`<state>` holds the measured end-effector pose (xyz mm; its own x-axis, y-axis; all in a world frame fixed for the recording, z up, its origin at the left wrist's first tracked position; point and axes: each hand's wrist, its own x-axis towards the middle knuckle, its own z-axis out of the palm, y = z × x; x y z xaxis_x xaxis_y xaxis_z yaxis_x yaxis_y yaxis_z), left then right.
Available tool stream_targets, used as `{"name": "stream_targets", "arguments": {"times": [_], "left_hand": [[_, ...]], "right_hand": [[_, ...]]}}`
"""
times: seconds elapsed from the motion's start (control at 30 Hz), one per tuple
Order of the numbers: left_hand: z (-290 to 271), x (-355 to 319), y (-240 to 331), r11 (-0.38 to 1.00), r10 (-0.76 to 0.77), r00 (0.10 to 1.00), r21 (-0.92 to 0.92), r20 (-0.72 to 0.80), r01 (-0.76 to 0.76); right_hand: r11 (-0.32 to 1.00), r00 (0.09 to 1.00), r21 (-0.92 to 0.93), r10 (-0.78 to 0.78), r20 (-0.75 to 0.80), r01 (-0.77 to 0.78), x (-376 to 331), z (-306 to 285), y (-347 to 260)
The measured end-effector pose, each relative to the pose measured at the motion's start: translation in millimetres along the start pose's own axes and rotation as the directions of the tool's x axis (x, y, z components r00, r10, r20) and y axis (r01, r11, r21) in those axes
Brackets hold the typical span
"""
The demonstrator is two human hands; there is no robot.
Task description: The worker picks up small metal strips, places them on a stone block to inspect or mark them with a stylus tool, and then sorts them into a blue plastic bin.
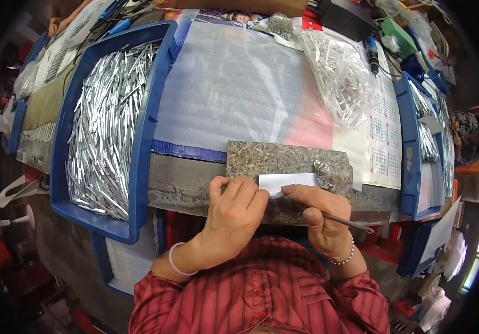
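A small granite slab (250, 156) lies at the table's front edge, with a white rectangular piece (275, 181), like paper, on it. My left hand (236, 209) is closed at the left end of the white piece, its fingertips bent down and mostly hidden. Around a slim dark metal rod (342, 221) with a flattened end, my right hand (326, 214) is closed. Its index finger reaches to the white piece's lower right edge. The rod's other end is hidden under the fingers. Beside the white piece sits a small heap of tiny shiny metal parts (324, 175).
On the left stands a blue bin (139, 183) full of slim silvery metal pieces (108, 125). A translucent sheet (234, 83) covers the middle table. Farther right are a clear bag of pale slim pieces (342, 78), an electric screwdriver (372, 54) and another blue bin (409, 183).
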<state>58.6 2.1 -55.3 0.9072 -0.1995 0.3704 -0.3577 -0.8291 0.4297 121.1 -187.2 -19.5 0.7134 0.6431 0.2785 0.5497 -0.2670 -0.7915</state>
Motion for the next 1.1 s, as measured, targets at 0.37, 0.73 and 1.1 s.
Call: {"name": "stream_targets", "arguments": {"times": [0.37,0.73,1.1], "left_hand": [[0,2,-7,1.0,0.0,1.0,-0.021,-0.021,-0.001],[2,-3,-9,0.999,0.029,1.0,-0.038,-0.009,-0.029],[-12,-35,-2,0.997,-0.074,0.994,0.002,-0.082,0.074]], "right_hand": [[0.982,0.993,-0.151,-0.105,0.057,0.113,18,14,-5],[0.997,0.939,-0.008,0.075,-0.335,-0.082,-31,-36,-22],[0.953,0.951,0.254,0.221,-0.218,-0.163,-48,-28,-10]]}}
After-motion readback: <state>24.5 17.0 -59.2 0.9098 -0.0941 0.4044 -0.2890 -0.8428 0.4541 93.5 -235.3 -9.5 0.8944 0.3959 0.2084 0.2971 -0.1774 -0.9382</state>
